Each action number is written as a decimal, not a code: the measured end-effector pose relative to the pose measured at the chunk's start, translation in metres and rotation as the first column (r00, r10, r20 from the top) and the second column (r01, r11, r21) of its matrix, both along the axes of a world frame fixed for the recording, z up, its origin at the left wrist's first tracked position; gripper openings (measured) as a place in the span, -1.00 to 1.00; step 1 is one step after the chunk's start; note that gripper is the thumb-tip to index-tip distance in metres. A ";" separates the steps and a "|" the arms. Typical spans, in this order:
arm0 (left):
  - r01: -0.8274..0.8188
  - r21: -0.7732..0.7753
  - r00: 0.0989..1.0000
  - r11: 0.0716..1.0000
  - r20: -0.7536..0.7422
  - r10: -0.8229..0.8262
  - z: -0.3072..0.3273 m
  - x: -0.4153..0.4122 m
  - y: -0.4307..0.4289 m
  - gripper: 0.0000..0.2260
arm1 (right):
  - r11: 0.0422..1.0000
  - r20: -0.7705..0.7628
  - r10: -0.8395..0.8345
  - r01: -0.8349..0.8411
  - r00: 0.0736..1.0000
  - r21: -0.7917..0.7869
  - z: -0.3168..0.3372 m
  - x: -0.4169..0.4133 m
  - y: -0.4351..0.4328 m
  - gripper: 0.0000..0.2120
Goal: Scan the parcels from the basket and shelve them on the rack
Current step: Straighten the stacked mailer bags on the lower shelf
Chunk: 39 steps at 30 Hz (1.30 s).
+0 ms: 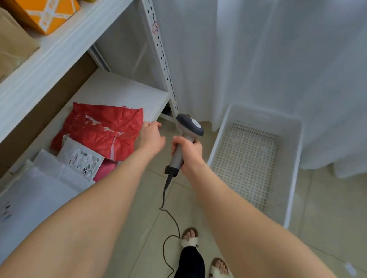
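Here we log:
- Our right hand grips the scanner.
- Our left hand, fingers loose, holds nothing, beside the red parcel.
- White basket, right.

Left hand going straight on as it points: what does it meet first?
Likely the rack's upright post at the corner of the lower shelf, not the red parcel beside the left hand; depth is unclear.

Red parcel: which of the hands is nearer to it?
Left. The left hand is at the red parcel's right edge; the right hand is farther right, gripping the scanner.
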<state>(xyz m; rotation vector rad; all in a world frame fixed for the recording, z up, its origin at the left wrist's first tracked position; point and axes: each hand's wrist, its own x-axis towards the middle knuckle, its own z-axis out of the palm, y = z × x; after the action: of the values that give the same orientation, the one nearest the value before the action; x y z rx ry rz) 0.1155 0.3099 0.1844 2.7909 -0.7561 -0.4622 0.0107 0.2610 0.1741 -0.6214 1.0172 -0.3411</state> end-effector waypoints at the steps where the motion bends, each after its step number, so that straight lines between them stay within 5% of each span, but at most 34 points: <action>1: -0.002 0.004 1.000 1.000 -0.002 0.002 -0.001 0.006 -0.003 -0.62 | 1.000 -0.008 0.001 -0.001 1.000 0.000 0.000 0.007 -0.002 -0.74; 10: 0.000 -0.044 0.997 0.999 -0.071 -0.003 -0.014 0.086 -0.025 -0.63 | 1.000 -0.034 -0.008 0.007 0.999 -0.011 -0.006 0.091 -0.032 -0.75; 16: -0.042 -0.082 0.947 0.996 -0.322 0.013 -0.038 0.139 -0.014 -0.71 | 1.000 -0.057 -0.006 0.005 0.998 -0.019 -0.023 0.154 -0.039 -0.88; 18: -0.123 -0.132 0.877 0.984 -0.478 0.045 -0.045 0.149 -0.009 -0.75 | 0.999 -0.087 0.020 -0.024 0.996 -0.044 -0.028 0.172 -0.040 -0.91; 21: -0.398 -0.173 0.606 0.901 -0.786 0.117 -0.049 0.157 -0.001 -0.79 | 0.995 -0.115 0.053 -0.062 0.992 -0.078 -0.038 0.194 -0.042 -0.93; 23: -0.419 -0.141 0.529 0.897 -0.840 0.116 -0.054 0.165 0.002 -0.82 | 0.990 -0.136 0.059 -0.075 0.989 -0.117 -0.046 0.208 -0.044 -0.93; 27: -0.327 -0.198 0.563 0.924 -0.826 0.022 -0.065 0.176 -0.001 -0.90 | 0.981 -0.154 0.061 -0.088 0.986 -0.174 -0.061 0.234 -0.051 -0.88; 32: -0.483 -0.307 0.624 0.820 -0.778 0.076 -0.088 0.187 -0.026 -0.84 | 0.935 -0.227 0.296 -0.330 0.928 -0.127 -0.086 0.251 -0.058 -0.89; 36: -0.547 -0.267 0.581 0.794 -0.803 0.130 -0.117 0.199 -0.044 -0.87 | 0.954 -0.242 0.263 -0.289 0.934 -0.080 -0.114 0.262 -0.074 -0.88; 37: -0.567 -0.261 0.597 0.781 -0.784 0.171 -0.126 0.203 -0.045 -0.83 | 0.956 -0.249 0.251 -0.280 0.935 -0.085 -0.123 0.264 -0.079 -0.90; 39: -0.421 -0.202 0.772 0.884 -0.591 0.233 -0.148 0.216 -0.039 -0.80 | 0.948 -0.263 0.264 -0.300 0.928 -0.108 -0.138 0.271 -0.085 -0.94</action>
<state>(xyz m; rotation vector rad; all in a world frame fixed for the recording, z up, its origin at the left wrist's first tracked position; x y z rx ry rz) 0.3317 0.2707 0.0363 2.2249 -0.1701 -0.9225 0.2819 0.1762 0.0357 -0.9500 1.1272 -0.0837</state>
